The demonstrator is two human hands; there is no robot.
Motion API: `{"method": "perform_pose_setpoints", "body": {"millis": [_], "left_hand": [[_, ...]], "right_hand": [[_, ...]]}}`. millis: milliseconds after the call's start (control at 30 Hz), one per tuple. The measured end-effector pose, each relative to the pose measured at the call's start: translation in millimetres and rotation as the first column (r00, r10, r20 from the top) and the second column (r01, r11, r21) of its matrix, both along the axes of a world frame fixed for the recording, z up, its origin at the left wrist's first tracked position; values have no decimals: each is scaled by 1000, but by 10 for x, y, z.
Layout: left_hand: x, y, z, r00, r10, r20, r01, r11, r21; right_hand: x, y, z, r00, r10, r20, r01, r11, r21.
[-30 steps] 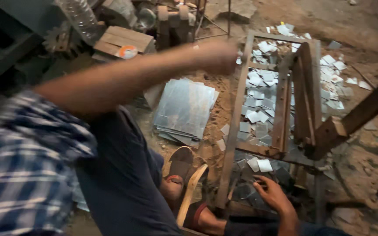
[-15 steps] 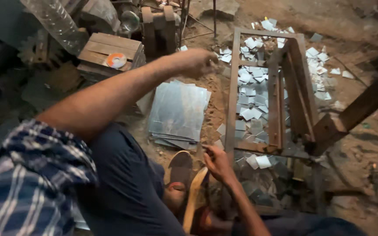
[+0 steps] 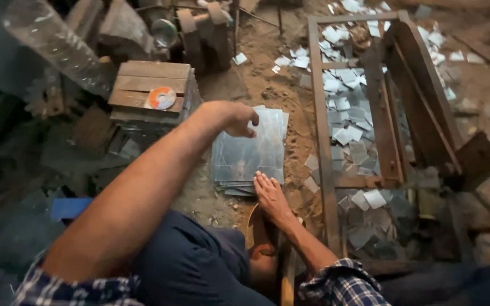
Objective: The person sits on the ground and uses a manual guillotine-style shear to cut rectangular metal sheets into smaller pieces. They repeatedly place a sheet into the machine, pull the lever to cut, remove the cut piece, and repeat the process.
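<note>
Fingers [image 3: 244,120] of both hands lie loose on the stacked metal sheets [image 3: 248,153], gripping nothing.

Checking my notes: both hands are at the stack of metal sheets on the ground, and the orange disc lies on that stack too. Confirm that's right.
Not quite. The head view shows the orange disc on the wooden crate, not on the stack of metal sheets. The left hand and right hand are at the stack.

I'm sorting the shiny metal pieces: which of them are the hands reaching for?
The neat stack of large grey metal sheets on the dirt, under the left hand and right hand; the small cut squares lie scattered inside the wooden frame.
</note>
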State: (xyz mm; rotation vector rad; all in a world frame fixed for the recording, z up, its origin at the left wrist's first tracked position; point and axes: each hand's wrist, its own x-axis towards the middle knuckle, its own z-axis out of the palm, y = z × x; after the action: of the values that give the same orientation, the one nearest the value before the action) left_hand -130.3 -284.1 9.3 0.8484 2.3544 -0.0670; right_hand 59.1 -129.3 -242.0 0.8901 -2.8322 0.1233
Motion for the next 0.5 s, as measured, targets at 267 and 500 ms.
{"method": "perform_pose_setpoints", "body": {"millis": [267, 500], "left_hand": [[85, 165, 350, 994, 78, -70, -83, 994, -75], [91, 271, 303, 999, 2, -32, -2, 1000, 22]], "right_hand": [[-65, 80, 124, 927, -35, 374, 30, 999, 20], [-200, -101, 130, 998, 64, 0, -64, 995, -70]]}}
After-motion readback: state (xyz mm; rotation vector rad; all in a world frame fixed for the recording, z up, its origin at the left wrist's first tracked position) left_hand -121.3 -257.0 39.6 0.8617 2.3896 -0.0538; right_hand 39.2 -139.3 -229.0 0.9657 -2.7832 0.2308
